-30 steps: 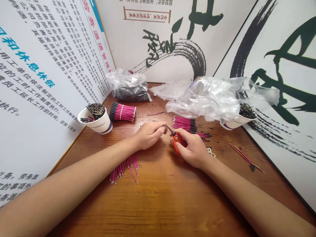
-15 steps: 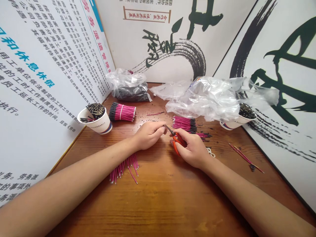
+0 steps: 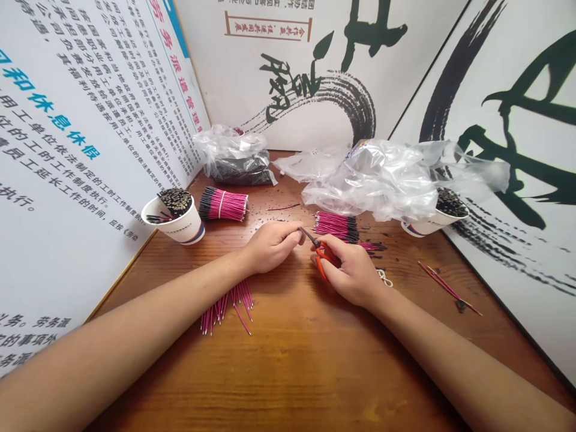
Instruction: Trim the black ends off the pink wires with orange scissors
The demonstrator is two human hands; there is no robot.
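Over the middle of the table, my right hand (image 3: pixel 348 267) is closed round the orange handles of a pair of scissors (image 3: pixel 323 262). The dark blades point up and left and reach the fingertips of my left hand (image 3: pixel 274 243). That hand is closed, thumb against fingers; whatever it pinches is too small or hidden to make out. Behind my right hand lies a pile of pink wires with black ends (image 3: pixel 335 227). Under my left forearm, loose pink wires (image 3: pixel 227 306) with silvery tips fan out, partly covered by the arm.
A paper cup (image 3: pixel 186 228) of black tubes stands at left, beside a tied wire bundle (image 3: pixel 222 204). Another cup (image 3: pixel 420 227) stands at right, partly under clear plastic bags (image 3: pixel 373 180). A bag with dark contents (image 3: pixel 238 165) lies at back left. Printed panels (image 3: pixel 297 120) enclose the table.
Almost nothing differs. Both hands and the scissors hold the same place, with only a very slight shift at the scissors.
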